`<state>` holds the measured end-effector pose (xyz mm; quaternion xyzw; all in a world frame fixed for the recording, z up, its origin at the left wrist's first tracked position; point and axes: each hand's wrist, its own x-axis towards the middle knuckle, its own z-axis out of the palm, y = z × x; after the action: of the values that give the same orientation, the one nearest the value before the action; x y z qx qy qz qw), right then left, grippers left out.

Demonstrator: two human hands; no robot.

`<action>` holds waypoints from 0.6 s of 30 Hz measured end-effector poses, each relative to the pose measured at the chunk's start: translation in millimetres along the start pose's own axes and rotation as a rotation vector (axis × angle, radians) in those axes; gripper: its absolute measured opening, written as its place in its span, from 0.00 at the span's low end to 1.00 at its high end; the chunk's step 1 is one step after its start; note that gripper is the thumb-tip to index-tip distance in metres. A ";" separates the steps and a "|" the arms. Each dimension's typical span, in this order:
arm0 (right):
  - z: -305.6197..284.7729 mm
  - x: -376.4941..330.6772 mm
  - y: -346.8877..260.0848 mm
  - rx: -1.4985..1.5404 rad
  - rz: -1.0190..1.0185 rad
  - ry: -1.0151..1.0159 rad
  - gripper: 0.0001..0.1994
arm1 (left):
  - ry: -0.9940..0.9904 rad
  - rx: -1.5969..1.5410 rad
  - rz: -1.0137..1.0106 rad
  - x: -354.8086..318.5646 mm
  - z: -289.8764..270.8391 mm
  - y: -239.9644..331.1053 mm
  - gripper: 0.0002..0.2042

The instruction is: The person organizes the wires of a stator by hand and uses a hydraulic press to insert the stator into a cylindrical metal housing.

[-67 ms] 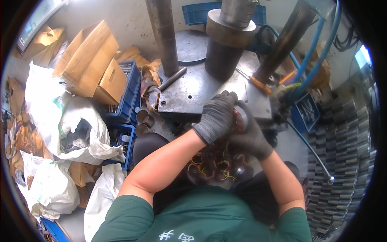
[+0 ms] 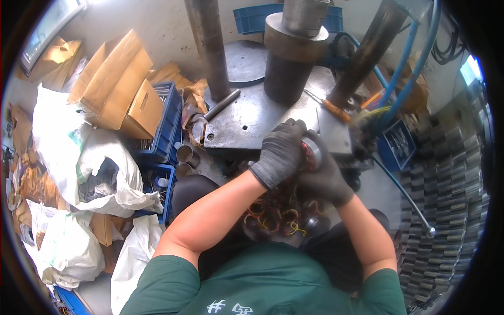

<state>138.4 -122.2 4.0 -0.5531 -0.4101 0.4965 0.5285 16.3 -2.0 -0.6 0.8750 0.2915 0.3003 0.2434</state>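
Between my two hands, at the near edge of the steel press table, is a round motor stator (image 2: 314, 154) with a metal rim and red-brown windings. My left hand (image 2: 282, 153), in a dark grey knit glove, is closed around its left side. From the right, my gloved right hand (image 2: 328, 176) wraps the stator's outer side, its fingers partly hidden and somewhat blurred. Below the hands, between my legs, lie several more wound stators (image 2: 291, 218) with red and yellow lead wires. My forearms cover part of that pile.
A thick steel press cylinder (image 2: 289, 73) stands on the metal table (image 2: 231, 131), between two columns. A loose metal rod (image 2: 222, 105) and an orange-handled screwdriver (image 2: 336, 111) lie there. Blue crates (image 2: 167, 126), cartons and white sacks (image 2: 65, 247) crowd the left; stacked metal sleeves (image 2: 441, 220) fill the right.
The whole view has shifted very slightly to the left. Both hands keep their hold on the stator, with no other clear difference.
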 end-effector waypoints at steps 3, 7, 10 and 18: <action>-7.7 -1.1 -0.5 -0.106 -0.085 -0.003 0.55 | -0.002 -0.189 -0.049 -2.4 -1.3 5.5 0.22; -21.5 -7.7 -7.5 0.368 -0.083 0.041 0.45 | -0.178 -0.776 -0.167 -13.4 -20.4 6.8 0.34; -21.7 -6.0 -24.5 0.657 -0.006 -0.117 0.36 | -0.271 -0.806 -0.063 -20.5 -31.0 7.7 0.46; -19.7 -4.4 -15.1 0.736 -0.157 -0.114 0.33 | -0.045 -0.772 0.033 -22.6 12.1 16.6 0.61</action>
<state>158.1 -128.4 18.4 -0.2649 -0.2742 0.5986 0.7045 15.7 -31.7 -7.8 0.7300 0.1375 0.3725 0.5563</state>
